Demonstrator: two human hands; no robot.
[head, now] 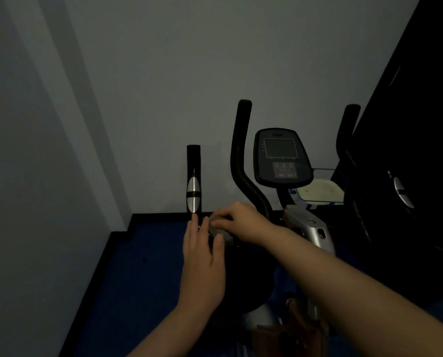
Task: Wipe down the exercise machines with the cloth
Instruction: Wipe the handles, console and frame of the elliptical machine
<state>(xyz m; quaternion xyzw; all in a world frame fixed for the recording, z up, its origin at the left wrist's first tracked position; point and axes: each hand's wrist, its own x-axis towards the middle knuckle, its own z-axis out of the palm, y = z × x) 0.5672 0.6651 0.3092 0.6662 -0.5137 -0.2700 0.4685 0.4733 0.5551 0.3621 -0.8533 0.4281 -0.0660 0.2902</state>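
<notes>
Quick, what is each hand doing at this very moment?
Left hand: open, fingers straight, thumb against the grey cloth.
Right hand: closed, fingers curled over the cloth.

Two bare hands, left (202, 256) and right (243, 222), share one grey cloth (221, 231). One console (282, 157) stands at twelve o'clock, flanked by two curved black handlebars (241, 155).
</notes>
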